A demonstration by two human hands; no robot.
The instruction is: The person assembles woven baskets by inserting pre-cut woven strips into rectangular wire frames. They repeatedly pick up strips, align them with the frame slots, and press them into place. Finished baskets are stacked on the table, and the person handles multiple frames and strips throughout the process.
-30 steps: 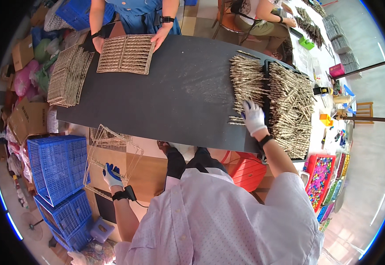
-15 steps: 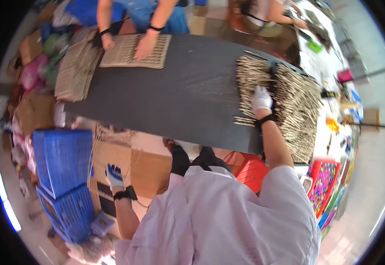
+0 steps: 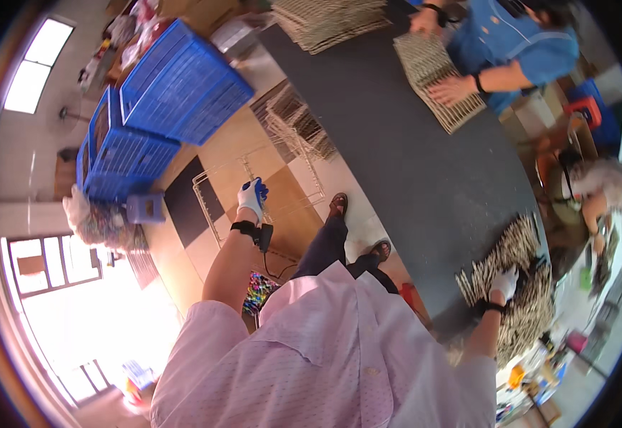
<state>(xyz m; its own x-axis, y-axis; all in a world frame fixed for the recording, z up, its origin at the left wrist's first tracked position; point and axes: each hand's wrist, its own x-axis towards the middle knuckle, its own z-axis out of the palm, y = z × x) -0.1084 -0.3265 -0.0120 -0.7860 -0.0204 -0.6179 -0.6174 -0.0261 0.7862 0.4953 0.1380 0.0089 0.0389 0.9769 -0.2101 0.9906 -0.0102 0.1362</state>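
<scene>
My left hand (image 3: 252, 198), in a white glove with blue fingertips, is closed around a bar of a thin beige rectangular frame (image 3: 215, 222). The frame hangs over the floor, left of the table. Far to the right, my right hand (image 3: 505, 283), also in a white glove, rests at a pile of short beige twisted strands (image 3: 528, 314). Its fingers look drawn together among the strands; what they hold, if anything, is hidden. A smaller bunch of the same strands (image 3: 514, 242) lies just beyond that hand on the dark grey table (image 3: 396, 171).
Across the table a co-worker's hands (image 3: 450, 89) press on a woven beige mat (image 3: 429, 64). Stacked mats (image 3: 329, 21) lie at the table's far end. Blue plastic crates (image 3: 182, 85) stand to the left, and more woven pieces (image 3: 297, 121) sit on the floor beside the table.
My view has swung leftward, so the table now slants across the right. My left hand with the frame has come up into fuller view; my right hand stays at the strands.
</scene>
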